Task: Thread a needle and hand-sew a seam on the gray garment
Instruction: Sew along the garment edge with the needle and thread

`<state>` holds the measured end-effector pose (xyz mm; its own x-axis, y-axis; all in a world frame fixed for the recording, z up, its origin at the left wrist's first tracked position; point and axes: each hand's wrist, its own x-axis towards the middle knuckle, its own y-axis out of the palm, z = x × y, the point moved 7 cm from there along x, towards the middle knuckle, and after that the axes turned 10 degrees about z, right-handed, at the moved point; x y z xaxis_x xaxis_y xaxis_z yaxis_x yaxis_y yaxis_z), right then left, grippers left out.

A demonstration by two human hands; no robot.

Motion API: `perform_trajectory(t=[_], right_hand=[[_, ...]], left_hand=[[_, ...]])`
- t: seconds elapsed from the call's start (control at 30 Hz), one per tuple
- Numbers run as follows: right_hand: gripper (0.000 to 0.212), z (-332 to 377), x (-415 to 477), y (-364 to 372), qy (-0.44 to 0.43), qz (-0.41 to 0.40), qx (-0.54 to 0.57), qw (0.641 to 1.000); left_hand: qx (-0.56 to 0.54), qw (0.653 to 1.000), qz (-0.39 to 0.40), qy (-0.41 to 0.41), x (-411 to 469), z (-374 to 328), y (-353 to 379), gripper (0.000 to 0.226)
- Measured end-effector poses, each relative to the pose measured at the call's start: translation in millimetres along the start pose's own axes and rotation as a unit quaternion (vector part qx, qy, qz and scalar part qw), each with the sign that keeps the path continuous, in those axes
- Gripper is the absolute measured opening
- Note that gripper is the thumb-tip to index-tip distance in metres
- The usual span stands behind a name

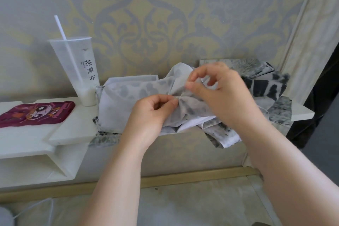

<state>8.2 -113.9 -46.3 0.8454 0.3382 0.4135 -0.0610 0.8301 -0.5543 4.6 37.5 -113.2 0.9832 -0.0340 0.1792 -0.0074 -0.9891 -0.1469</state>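
Garment (128, 101), gray with a darker blotched print, lies heaped on a white shelf (77, 126) against a patterned wall (165, 24), its folds spilling over the shelf's near edge and piled higher at the far right. Both of the person's hands meet above its middle. The left hand (150, 115) pinches a gathered pucker of the cloth between thumb and forefinger. The right hand (227, 95), just beyond and touching the same bunch, grasps a raised fold with thumb and curled fingers. Whether either hand also holds a needle or thread cannot be told; nothing so fine shows. The forearms cover the garment's near right part. To the left of the cloth, almost touching it, stands a tall clear cup (80, 71) with a white straw (61, 29) and a little white drink at the bottom. Farther left, a maroon cartoon phone case (36, 113) lies flat on the shelf.
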Motion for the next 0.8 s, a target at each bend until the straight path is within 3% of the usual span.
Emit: perform_trajectory(t=[0.13,0.2,0.23,0.3,0.33,0.37,0.43,0.5,0.57,0.7,0.8], right_hand=[[0.017,9.1,-7.8,-30.3,0.028,-0.136,0.009,0.99],[0.016,16.3,-12.0,-31.8,-0.003,-0.157,0.138,0.978],[0.016,20.2,-10.9,-24.5,-0.018,-0.118,0.256,0.959],[0.017,30.4,-10.5,4.2,-0.009,0.031,0.491,0.87],[0.017,33.8,-14.2,17.9,0.021,0.101,0.538,0.837],[0.017,32.2,-19.6,28.5,0.056,0.161,0.53,0.831],[0.016,15.7,-31.3,38.4,0.116,0.226,0.394,0.883],[0.014,-8.7,-36.3,33.5,0.155,0.209,0.193,0.946],[0.006,-20.1,-34.4,23.4,0.145,0.153,0.043,0.977],[0.02,-12.0,-29.6,18.1,0.07,0.102,-0.083,0.989],[0.009,-8.3,-27.3,15.2,0.057,0.078,-0.126,0.987]], left_hand=[[0.042,0.999,-0.013,-0.006,2.6,2.1,1.7,0.011],[0.054,0.998,-0.017,-0.009,2.0,0.7,2.4,0.011],[0.064,0.998,-0.019,-0.009,1.5,-0.4,2.1,0.011],[0.084,0.996,-0.015,-0.006,1.4,-2.7,1.4,0.014],[0.094,0.996,-0.01,-0.005,1.5,-4.0,1.5,0.015],[0.1,0.995,-0.008,-0.005,1.3,-5.0,1.2,0.016],[0.098,0.995,-0.015,-0.003,-0.1,-6.2,-0.8,0.016],[0.091,0.995,-0.028,0.006,-1.4,-7.3,-4.4,0.013],[0.08,0.996,-0.03,0.014,-2.9,-8.9,-6.4,0.011],[0.065,0.998,-0.008,0.015,-7.0,-13.4,-4.2,0.01],[0.068,0.997,0.009,0.019,-10.0,-15.6,-2.8,0.009]])
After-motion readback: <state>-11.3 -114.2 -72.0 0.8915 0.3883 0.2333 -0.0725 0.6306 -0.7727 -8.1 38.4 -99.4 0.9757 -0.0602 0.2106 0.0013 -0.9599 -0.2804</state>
